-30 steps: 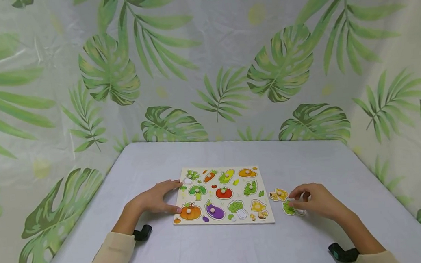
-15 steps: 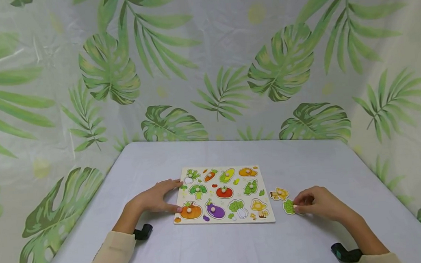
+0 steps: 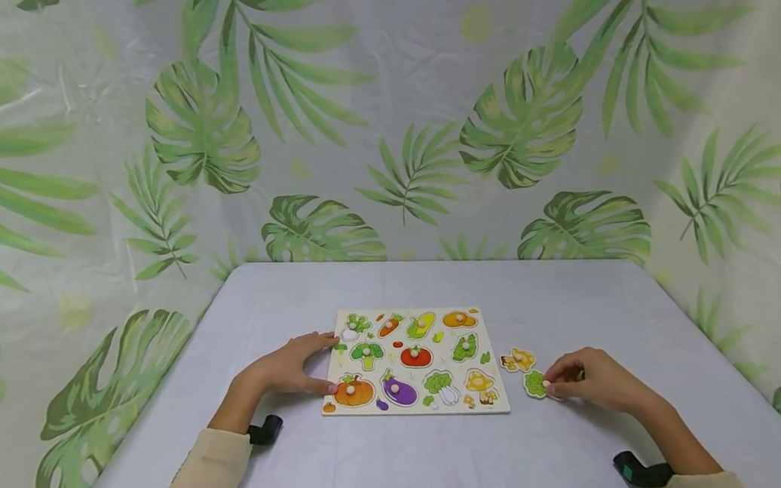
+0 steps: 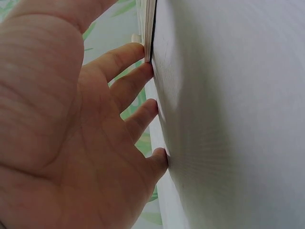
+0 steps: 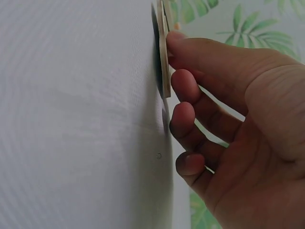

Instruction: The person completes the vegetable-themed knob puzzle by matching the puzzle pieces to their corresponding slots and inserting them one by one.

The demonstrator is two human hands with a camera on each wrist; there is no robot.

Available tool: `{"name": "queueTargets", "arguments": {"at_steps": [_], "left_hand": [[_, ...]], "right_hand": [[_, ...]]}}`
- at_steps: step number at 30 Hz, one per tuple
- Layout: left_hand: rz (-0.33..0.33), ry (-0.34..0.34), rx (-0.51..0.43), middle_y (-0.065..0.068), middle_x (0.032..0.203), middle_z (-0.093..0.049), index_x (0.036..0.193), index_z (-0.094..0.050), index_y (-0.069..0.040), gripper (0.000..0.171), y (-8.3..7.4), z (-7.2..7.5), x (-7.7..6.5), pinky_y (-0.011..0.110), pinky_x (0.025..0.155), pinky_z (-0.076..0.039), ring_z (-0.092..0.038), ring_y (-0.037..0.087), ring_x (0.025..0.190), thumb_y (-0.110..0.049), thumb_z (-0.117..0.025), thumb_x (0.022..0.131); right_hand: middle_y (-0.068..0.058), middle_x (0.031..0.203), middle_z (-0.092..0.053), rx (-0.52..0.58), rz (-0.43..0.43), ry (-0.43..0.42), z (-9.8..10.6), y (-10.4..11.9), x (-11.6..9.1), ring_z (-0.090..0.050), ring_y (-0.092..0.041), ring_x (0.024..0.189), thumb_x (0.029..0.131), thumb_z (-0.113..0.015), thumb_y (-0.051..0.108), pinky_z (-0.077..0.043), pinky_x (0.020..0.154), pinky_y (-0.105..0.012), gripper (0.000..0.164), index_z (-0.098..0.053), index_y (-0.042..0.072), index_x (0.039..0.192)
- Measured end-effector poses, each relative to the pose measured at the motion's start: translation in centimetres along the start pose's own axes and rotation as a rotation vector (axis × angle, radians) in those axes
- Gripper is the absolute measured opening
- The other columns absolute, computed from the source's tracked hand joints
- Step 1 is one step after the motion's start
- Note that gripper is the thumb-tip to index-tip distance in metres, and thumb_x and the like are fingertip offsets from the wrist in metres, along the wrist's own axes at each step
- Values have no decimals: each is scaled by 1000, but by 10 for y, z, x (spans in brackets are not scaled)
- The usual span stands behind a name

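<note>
A wooden vegetable puzzle board (image 3: 382,412) lies flat on the table with several knobbed pieces in it. Spread along its left edge, my left hand (image 3: 290,368) touches it with thumb and fingertips, the fingers fairly straight in the left wrist view. To the right of the board, my right hand (image 3: 593,381) pinches the knob of a leafy green bok choy puzzle piece (image 3: 534,385), whose right part is hidden behind the fingers. Seen edge-on in the right wrist view, the bok choy piece (image 5: 164,71) stands slightly tilted, close over the cloth. A yellow mushroom puzzle piece (image 3: 522,359) lies just behind it.
The bok choy picture (image 3: 444,388) and the mushroom picture (image 3: 480,386) in the board's front right have no knobs. White cloth covers the table (image 3: 420,469). A leaf-patterned curtain (image 3: 415,106) rises at the back and sides.
My right hand has shifted slightly right and lower, its fingers closing to a pinch on the bok choy piece's knob. My left hand has stayed at the board's edge.
</note>
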State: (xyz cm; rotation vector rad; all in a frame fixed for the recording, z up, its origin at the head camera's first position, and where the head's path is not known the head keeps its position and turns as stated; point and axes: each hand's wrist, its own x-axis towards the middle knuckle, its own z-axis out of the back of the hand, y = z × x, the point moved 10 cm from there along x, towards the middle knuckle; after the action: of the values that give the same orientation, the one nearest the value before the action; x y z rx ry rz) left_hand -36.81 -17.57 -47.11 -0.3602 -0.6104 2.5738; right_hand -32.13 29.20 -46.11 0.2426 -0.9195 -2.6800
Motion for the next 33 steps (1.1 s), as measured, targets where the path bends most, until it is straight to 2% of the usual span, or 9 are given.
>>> {"name": "queueTargets", "arguments": {"at_steps": [10, 18, 25, 33], "left_hand": [[3, -1, -8, 8, 170, -29, 158, -42, -19, 94, 0, 2, 0, 64, 128, -12, -18, 39, 159, -57, -80, 82], [2, -2, -11, 7, 170, -29, 158, -42, -19, 94, 1, 0, 1, 64, 128, -12, -18, 39, 159, -57, -81, 81], [-10, -1, -3, 7, 170, -30, 158, -42, -19, 94, 3, -3, -1, 63, 128, -11, -18, 39, 159, -58, -81, 81], [-23, -9, -5, 8, 170, -30, 158, -43, -18, 93, 0, 0, 0, 63, 128, -11, -19, 40, 159, -56, -80, 82]], "right_hand": [[3, 82, -66, -12, -31, -42, 2, -1, 0, -52, -10, 72, 88, -82, 28, -45, 57, -23, 19, -78, 15, 101], [3, 81, -65, -27, -43, -84, 4, 0, 0, -52, -11, 74, 88, -82, 34, -44, 59, -23, 22, -78, 16, 101], [6, 77, -64, -56, -30, -123, 9, 3, 5, -53, -10, 73, 88, -82, 38, -43, 58, -23, 21, -78, 20, 98], [8, 75, -64, -75, 10, -195, 19, 18, 6, -54, -9, 73, 89, -80, 42, -43, 58, -23, 22, -77, 21, 97]]}}
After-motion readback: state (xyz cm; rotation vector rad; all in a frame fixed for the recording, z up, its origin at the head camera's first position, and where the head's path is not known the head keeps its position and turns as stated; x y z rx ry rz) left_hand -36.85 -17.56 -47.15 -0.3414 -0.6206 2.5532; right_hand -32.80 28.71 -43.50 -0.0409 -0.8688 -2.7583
